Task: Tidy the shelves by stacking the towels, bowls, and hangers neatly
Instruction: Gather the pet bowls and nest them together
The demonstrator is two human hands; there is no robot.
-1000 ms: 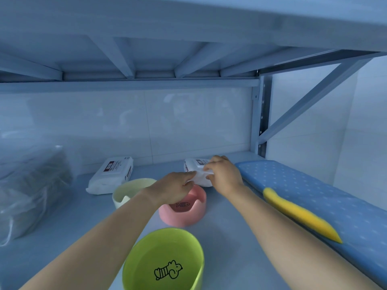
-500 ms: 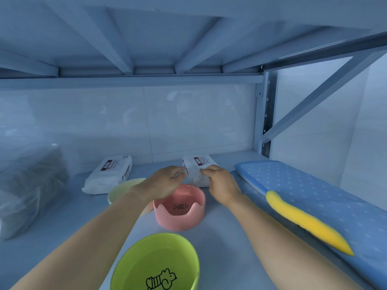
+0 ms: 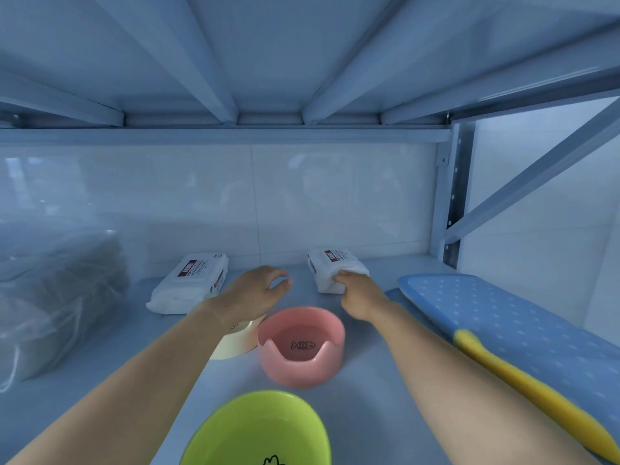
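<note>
Two white towel packs lie at the back of the shelf. My right hand (image 3: 360,298) grips the near end of the right pack (image 3: 332,266). The left pack (image 3: 193,281) lies flat, untouched. My left hand (image 3: 256,290) hovers between the packs with fingers apart, holding nothing. A pink bowl (image 3: 302,345) with a fish-bone print stands in the middle. A cream bowl (image 3: 240,340) sits beside it, partly hidden under my left forearm. A green bowl (image 3: 256,431) is at the near edge.
A blue dotted ironing board (image 3: 503,317) with a yellow strip (image 3: 523,380) lies along the right side. A clear plastic bag (image 3: 50,297) with dark contents fills the left. The upper shelf's beams hang low overhead; a diagonal brace (image 3: 536,169) crosses the right rear.
My left hand has let go of the right towel pack and opened. The pack went from lifted in both hands to lying further back on the shelf, held by my right hand.
</note>
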